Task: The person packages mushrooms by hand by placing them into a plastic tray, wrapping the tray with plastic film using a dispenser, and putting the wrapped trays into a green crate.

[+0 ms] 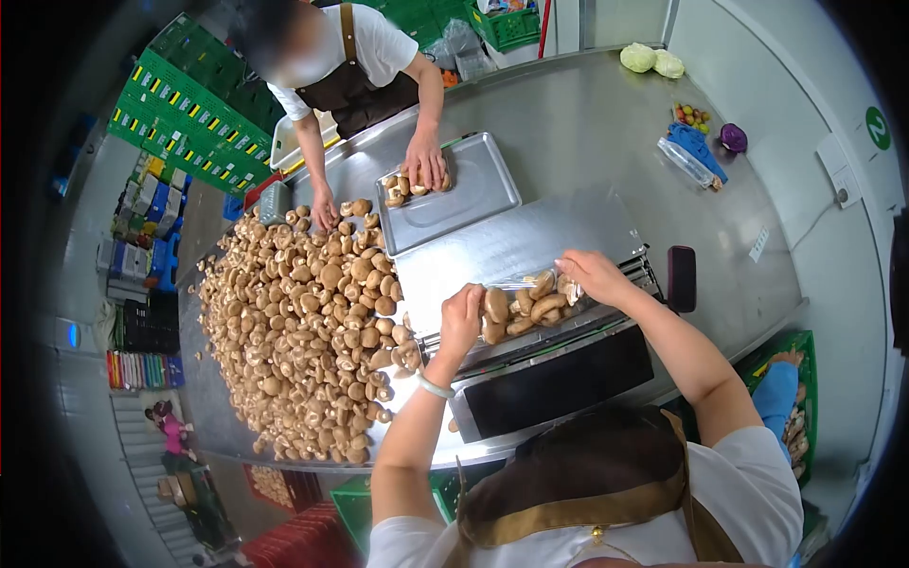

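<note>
Between my hands lies a pack of brown shiitake mushrooms (530,309), with shiny clear plastic film (514,283) along its far side. It rests at the front of a metal wrapping machine (530,237). At the pack's left end, my left hand (461,320) is closed in a pinch on the film. My right hand (592,276) is closed at the right end, fingers bent over the film beside a pale mushroom stem. Whether a tray lies under the mushrooms is hard to see. A large heap of loose shiitake (303,322) spreads to my left.
Across the table (568,104), a co-worker's hands touch loose mushrooms and mushrooms on a metal tray (464,199). A dark phone-like object (681,278) lies right of the machine. Cabbages (638,58), a purple cabbage (733,137) and a blue cloth (699,150) sit farther back.
</note>
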`<action>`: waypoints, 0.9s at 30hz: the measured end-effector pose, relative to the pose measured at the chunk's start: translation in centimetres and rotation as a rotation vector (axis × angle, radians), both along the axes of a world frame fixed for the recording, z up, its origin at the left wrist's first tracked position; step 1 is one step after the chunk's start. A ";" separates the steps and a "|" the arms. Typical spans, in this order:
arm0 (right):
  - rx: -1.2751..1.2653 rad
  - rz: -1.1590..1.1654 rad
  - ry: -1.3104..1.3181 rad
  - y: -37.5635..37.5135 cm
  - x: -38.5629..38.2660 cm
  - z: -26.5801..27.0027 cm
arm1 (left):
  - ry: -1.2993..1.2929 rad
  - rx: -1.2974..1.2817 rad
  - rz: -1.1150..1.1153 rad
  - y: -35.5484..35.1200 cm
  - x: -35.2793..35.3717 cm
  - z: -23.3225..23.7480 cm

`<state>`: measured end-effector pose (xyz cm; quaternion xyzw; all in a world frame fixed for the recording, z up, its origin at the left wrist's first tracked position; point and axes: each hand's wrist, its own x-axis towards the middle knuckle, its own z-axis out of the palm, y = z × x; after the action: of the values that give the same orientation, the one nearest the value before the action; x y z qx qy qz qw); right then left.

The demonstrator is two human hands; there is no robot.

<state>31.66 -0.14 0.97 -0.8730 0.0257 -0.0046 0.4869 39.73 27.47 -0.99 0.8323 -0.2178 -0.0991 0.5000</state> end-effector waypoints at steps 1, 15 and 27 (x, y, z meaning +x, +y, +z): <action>0.038 -0.008 -0.017 0.3 -0.6 1.5 | 0.028 -0.026 0.046 0.0 -0.7 1.2; -0.027 -0.074 0.171 3.2 -14.4 -5.6 | 0.194 0.263 0.083 3.2 -15.7 -5.2; 0.368 -0.472 0.052 4.0 -20.2 -8.8 | 0.258 -0.227 0.430 5.9 -20.8 -9.0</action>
<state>11.49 3.82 -7.78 -0.7398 0.2408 -0.0906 0.6217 18.91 33.34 -10.00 0.7786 0.0194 -0.0709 0.6232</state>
